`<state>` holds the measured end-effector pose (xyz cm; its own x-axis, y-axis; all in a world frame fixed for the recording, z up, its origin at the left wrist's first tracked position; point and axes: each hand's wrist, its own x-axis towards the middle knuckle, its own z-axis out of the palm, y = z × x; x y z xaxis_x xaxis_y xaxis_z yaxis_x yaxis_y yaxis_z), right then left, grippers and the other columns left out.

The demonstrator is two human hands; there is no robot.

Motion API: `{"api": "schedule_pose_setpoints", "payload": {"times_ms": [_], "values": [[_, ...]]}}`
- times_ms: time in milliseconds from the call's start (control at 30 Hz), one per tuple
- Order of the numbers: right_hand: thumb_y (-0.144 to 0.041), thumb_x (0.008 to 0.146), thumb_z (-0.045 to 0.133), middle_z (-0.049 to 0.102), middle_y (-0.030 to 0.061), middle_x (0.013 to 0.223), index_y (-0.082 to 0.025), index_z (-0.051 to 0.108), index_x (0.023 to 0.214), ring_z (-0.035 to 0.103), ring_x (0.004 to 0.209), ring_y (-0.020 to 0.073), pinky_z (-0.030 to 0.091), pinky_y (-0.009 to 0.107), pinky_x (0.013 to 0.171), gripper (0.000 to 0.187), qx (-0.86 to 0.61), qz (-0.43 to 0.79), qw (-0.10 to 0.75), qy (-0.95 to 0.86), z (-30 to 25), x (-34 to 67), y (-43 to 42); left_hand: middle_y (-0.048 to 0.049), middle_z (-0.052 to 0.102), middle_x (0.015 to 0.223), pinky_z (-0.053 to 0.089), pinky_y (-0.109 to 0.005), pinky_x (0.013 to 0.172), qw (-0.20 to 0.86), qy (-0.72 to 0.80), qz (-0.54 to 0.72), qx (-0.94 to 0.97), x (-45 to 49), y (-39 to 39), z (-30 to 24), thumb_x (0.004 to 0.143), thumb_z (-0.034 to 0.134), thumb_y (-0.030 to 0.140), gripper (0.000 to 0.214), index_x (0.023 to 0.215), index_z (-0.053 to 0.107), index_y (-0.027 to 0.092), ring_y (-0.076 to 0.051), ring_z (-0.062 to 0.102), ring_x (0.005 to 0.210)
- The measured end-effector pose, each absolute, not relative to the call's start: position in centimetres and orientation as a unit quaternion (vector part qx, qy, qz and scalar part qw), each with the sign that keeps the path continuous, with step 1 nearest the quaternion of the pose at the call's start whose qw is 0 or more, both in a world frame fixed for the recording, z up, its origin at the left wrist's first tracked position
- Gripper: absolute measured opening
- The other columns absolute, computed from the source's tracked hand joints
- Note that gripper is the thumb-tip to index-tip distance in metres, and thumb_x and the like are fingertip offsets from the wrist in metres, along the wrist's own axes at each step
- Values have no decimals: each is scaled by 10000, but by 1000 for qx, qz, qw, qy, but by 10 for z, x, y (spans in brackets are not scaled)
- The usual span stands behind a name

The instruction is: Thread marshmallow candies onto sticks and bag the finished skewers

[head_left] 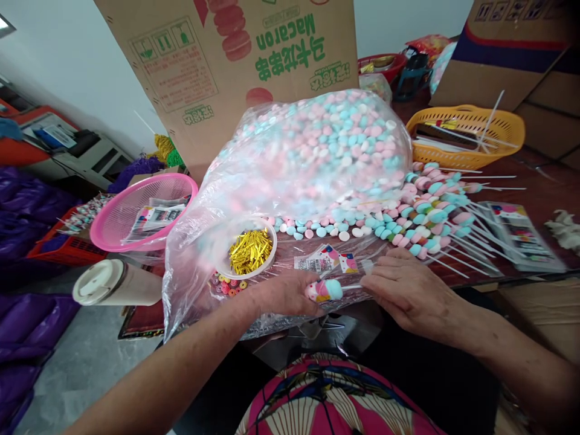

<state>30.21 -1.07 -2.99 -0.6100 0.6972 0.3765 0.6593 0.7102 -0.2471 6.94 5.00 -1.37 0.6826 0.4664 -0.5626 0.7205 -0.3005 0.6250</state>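
Note:
My left hand (287,293) is closed around the candy end of a marshmallow skewer (334,290), whose blue top and printed wrapper show past the fingers. Its white stick runs right into my right hand (405,290), closed on the stick's far end. A bit of clear plastic shows by the right fingertips. Just beyond the hands lie printed bags (319,261). Left of them stands a white bowl (273,254) of gold twist ties (251,251), with ring-shaped candies (230,286) beside it. Several marshmallow skewers (428,214) are piled past my right hand.
A big clear bag of pink and blue marshmallows (317,151) fills the table's middle, before a cardboard box (217,78). At left are a pink basket (102,226) and a lidded cup (136,289). A yellow basket (489,158) and packaged bags (528,235) are at right.

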Motion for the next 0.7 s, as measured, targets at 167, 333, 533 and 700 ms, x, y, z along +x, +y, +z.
{"api": "schedule_pose_setpoints", "payload": {"times_ms": [167, 333, 533, 700], "values": [[-194, 914, 390, 573, 26, 618, -180, 592, 740, 487, 607, 166, 312, 274, 579, 267, -448, 165, 178, -861, -36, 304, -17, -85, 653, 873, 418, -337, 752, 97, 442, -68, 889, 74, 32, -16, 810, 502, 242, 152, 922, 577, 171, -238, 594, 855], [-198, 921, 394, 589, 20, 641, -188, 592, 748, 502, 617, 155, 335, 257, 575, 263, -440, 226, 184, -850, -33, 298, -19, -100, 660, 821, 424, -333, 711, 69, 452, -82, 886, 72, 28, -23, 811, 509, 300, 189, 914, 589, 163, -248, 609, 832], [-131, 868, 410, 590, 27, 609, -171, 582, 678, 490, 599, 161, 287, 289, 609, 260, -407, 120, 187, -886, -24, 297, -12, -99, 670, 862, 421, -311, 667, 171, 418, -117, 884, 81, 30, -23, 799, 511, 507, 391, 975, 595, 168, -258, 618, 809], [-103, 821, 450, 578, 21, 575, -169, 560, 628, 468, 573, 154, 242, 307, 626, 231, -384, 72, 176, -903, -24, 289, -13, -47, 657, 787, 418, -287, 654, 244, 443, -117, 855, 93, 27, -19, 728, 599, 538, 388, 909, 608, 195, -235, 614, 769]]}}
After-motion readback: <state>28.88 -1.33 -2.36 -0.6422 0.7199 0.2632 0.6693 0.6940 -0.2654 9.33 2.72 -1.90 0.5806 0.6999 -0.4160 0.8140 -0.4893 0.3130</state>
